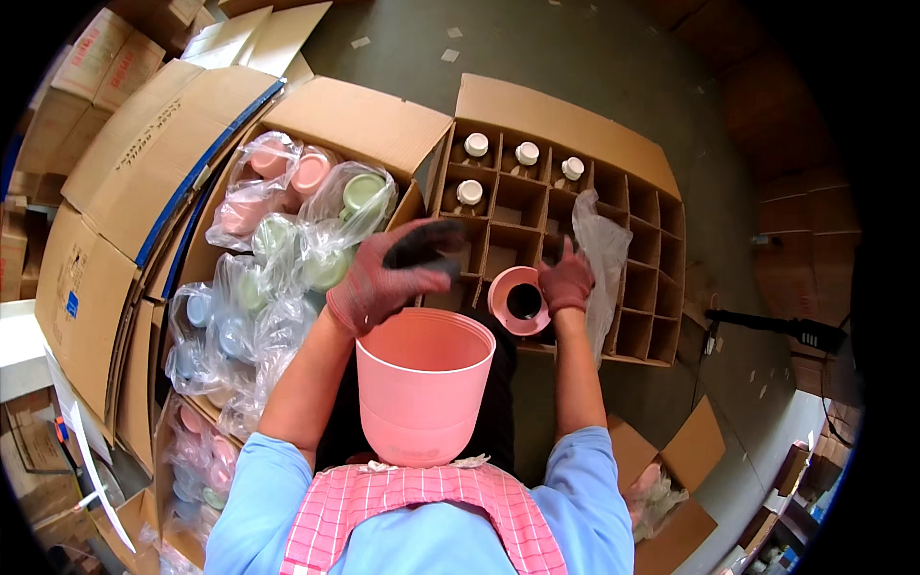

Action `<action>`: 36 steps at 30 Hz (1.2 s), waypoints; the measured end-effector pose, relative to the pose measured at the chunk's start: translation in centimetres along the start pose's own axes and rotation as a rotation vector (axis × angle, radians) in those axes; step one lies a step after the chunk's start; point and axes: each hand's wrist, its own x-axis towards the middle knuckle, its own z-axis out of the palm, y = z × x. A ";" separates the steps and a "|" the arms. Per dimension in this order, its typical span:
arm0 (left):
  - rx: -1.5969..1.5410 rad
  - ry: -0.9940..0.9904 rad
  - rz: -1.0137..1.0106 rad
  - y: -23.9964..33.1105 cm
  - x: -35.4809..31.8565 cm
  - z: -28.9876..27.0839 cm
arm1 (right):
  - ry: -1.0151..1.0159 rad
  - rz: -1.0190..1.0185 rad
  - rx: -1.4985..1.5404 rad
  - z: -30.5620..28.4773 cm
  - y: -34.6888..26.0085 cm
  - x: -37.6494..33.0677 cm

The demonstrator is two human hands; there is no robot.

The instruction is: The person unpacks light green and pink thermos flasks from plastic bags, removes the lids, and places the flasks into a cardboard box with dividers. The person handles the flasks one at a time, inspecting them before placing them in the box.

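Just past twelve o'clock, the bottles' [476,146] lower parts were hidden inside the divided box [565,134]. The pink bucket [422,412] covered part of the lap, and the shirt [402,546] was cut off at six. At three, the pole [767,323] faded into darkness. Toward ten, crumpled bags [287,331] veiled the cups [311,172]; farther out, the rim cropped stacked cartons [72,129].

Around me, dull grey-green floor [556,67] spreads across the top of the frame, dotted with pale scraps [449,56]. I see cartons [96,57] stacked at the upper left and boxes [810,249] piled in shadow at the right. A black pole [781,328] juts in at mid-right. My light is brighter toward the left, dimmer upper right.
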 end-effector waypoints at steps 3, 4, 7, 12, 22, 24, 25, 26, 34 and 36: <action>-0.094 0.153 0.118 -0.6 0.6 -0.4 | -0.322 -0.173 1.020 -5.4 -5.5 -2.4; -0.118 0.217 0.173 -0.5 0.6 -0.6 | -0.476 -0.405 1.147 -8.6 -8.0 -4.7; -0.217 0.378 0.226 1.0 -0.1 -0.7 | -0.878 -1.045 1.119 -12.8 -9.9 -9.0; -0.149 0.169 0.369 -0.2 -6.0 -2.3 | -0.790 -0.445 1.559 -13.2 -3.2 -11.5; 0.618 0.003 0.221 -5.2 -17.3 2.3 | -0.544 -0.608 0.932 -18.6 -2.1 -18.6; 0.782 0.057 0.182 -5.4 -18.3 3.8 | -0.439 -0.401 1.170 -18.9 -0.1 -19.5; 0.776 0.106 0.113 -5.6 -18.8 4.2 | -0.375 -0.309 1.325 -18.8 0.6 -19.8; 0.586 0.068 0.017 -5.6 -18.9 3.9 | -0.279 -0.283 1.339 -18.9 1.1 -19.8; 0.569 0.141 0.476 -3.1 -17.3 2.8 | -0.119 -0.292 1.664 -17.4 -0.6 -17.9; 0.351 0.328 0.578 -1.4 -16.0 3.1 | -0.424 -0.148 1.960 -15.8 -4.3 -18.1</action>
